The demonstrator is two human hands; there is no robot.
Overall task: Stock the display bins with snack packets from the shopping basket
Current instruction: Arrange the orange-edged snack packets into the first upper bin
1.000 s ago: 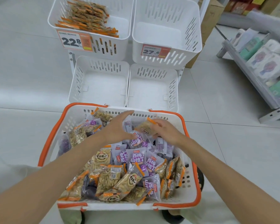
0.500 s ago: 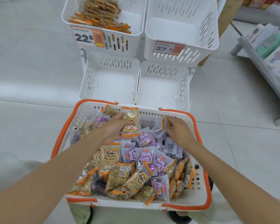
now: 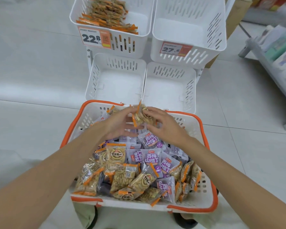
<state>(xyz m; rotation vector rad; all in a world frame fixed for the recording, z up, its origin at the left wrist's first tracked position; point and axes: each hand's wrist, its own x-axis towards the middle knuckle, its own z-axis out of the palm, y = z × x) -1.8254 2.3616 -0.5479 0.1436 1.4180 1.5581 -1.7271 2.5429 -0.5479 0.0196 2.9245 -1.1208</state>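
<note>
Hands meet over the far edge of the shopping basket, a white slotted one with an orange rim; the left hand and the right hand both have their fingers on a small bunch of orange-edged packets, pinched between them and lifted just above the heap; motion blur hides the exact grip of each finger. The basket is heaped with snack packets; clear tan packets with orange ends and a round label reading 百里挑一 lie along the near edge and near-left corner; purple packets printed 西梅山楂丁 fill the middle and right side; more orange-ended ones stand on edge against the right wall.

Beyond the basket stand four white slotted display bins in two tiers; the upper left bin holds a pile of orange-edged stock against its back and left walls, and its front carries a price tag reading 22.8 with an orange QR panel; the upper right bin shows its bare white floor and a second tag reading 27.6; the lower left bin and lower right bin sit side by side, touching, just past the basket's far edge, white floors showing.
</note>
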